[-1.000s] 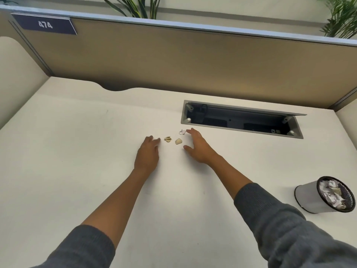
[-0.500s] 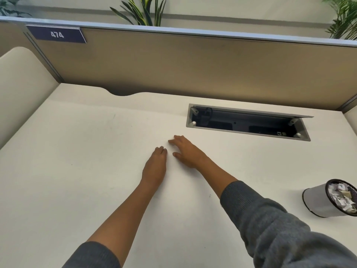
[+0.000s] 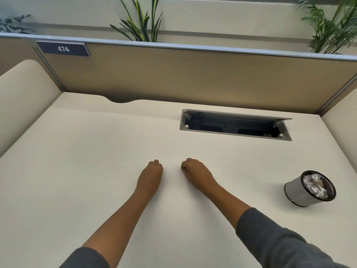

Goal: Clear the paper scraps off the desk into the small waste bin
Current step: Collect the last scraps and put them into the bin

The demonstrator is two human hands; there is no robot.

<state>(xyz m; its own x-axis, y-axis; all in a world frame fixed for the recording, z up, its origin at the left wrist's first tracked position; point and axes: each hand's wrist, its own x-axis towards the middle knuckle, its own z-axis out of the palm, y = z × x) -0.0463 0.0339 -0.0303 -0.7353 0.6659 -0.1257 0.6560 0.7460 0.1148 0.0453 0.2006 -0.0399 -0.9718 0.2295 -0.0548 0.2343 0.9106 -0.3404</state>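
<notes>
2 hands, left hand (image 3: 150, 176) and right hand (image 3: 197, 173), fingers curled, contents hidden; 1 waste bin (image 3: 309, 188)

I am sitting in an open-plan office, at a pale cream laminate desk (image 3: 77, 171) closed in by a tan fabric partition (image 3: 193, 78) with a grey metal top rail. A dark blue nameplate (image 3: 62, 48) on it reads 474. A grey metal cable hatch (image 3: 234, 124) is sunk into the desktop, and leafy green potted plants (image 3: 141, 22) rise behind the partition.

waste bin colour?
Waste bin: pale grey wall, black mesh inside and black rim, white crumpled paper in it. Head view.
</notes>
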